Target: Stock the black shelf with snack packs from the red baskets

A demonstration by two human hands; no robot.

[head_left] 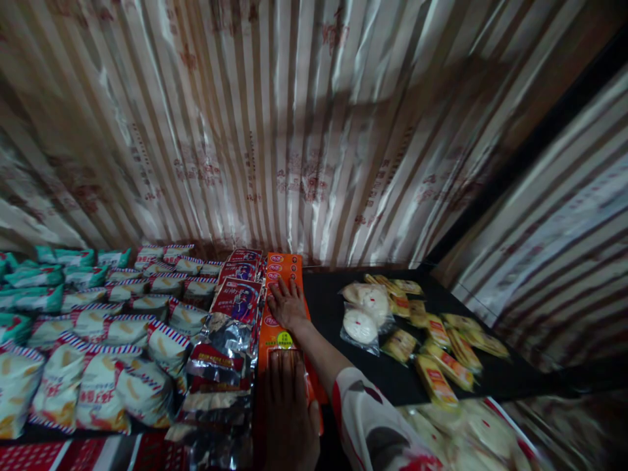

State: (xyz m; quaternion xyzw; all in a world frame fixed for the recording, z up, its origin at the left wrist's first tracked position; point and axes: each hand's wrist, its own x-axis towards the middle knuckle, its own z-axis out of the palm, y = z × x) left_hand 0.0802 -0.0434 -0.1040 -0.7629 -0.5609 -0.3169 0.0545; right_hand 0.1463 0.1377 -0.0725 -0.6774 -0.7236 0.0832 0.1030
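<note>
My right hand (pixel 287 304) lies flat with its fingers spread on a row of orange packets (pixel 283 267) that runs away from me on the black shelf (pixel 326 294). Its arm, in a white patterned sleeve (pixel 373 418), comes in from the lower right. My left hand (pixel 289 409) rests nearer to me, palm down and fingers stretched out, on the near end of the same orange row. Neither hand grips anything.
Dark red and silver foil packets (pixel 238 297) lie just left of the orange row. Further left are white striped snack bags (pixel 98 379) and teal packets (pixel 34 281). Right of the row lie round white cakes in clear bags (pixel 366 314) and several yellow packets (pixel 436 340). Striped shiny sheeting (pixel 294 131) walls the back.
</note>
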